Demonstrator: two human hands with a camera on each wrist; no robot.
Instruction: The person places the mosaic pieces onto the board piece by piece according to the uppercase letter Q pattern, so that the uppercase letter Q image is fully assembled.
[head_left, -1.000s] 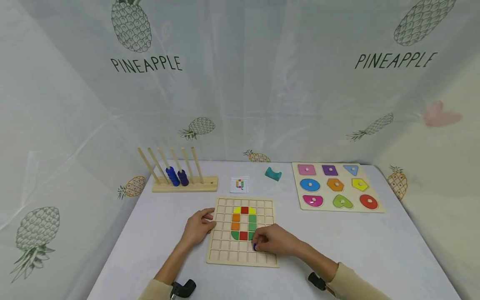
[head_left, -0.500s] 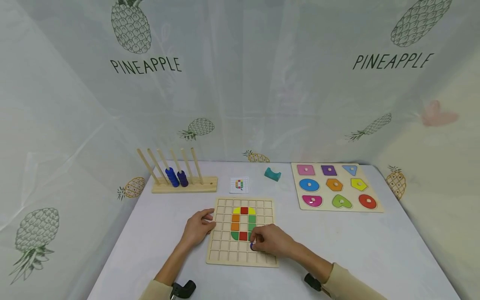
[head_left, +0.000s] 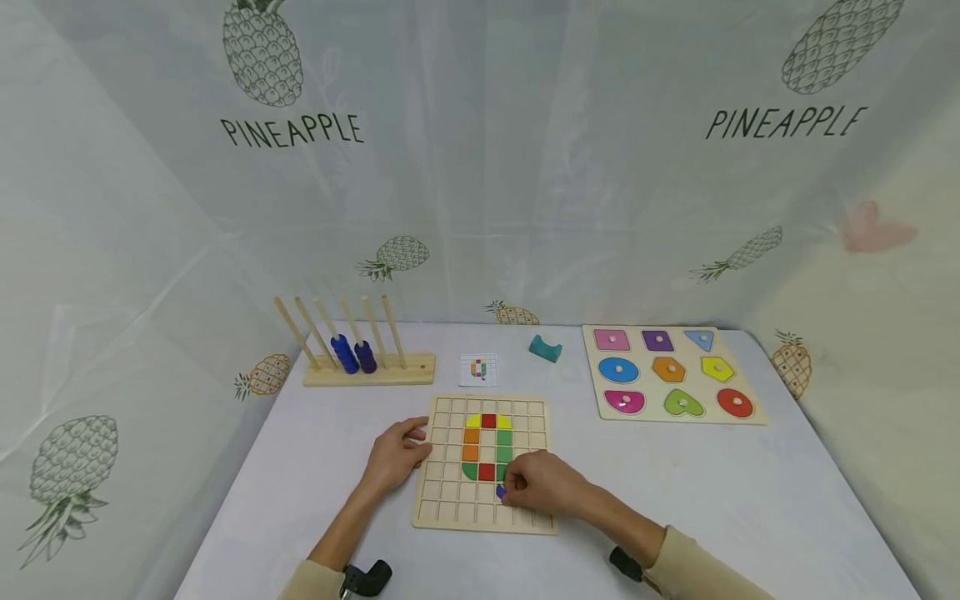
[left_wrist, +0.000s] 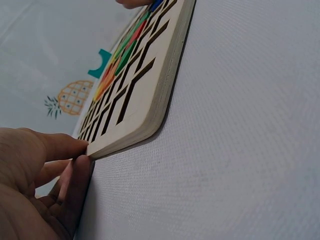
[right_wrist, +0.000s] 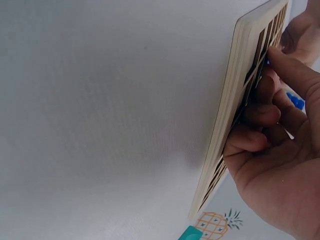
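Observation:
A wooden grid board [head_left: 438,510] lies flat on the table, its colored tiles [head_left: 470,452] forming a ring of yellow, red, orange and green. Just below the ring's lower right corner, my right hand [head_left: 546,483] pinches a small blue tile [head_left: 500,492] close over the grid. Its thumb and index finger cover part of that tile. At the board's left edge rests my left hand [head_left: 397,457], the fingertips touching the rim. In the left wrist view these fingertips [left_wrist: 82,146] meet the board's corner.
Behind the board are a small pattern card [head_left: 478,370] and a teal curved block [head_left: 545,349]. A wooden peg stand [head_left: 367,377] with blue and purple beads is at the back left. At the back right lies a shape puzzle [head_left: 652,410].
My right hand has shifted slightly left with the blue tile, which has turned between its fingers. The left hand stays at the board's edge.

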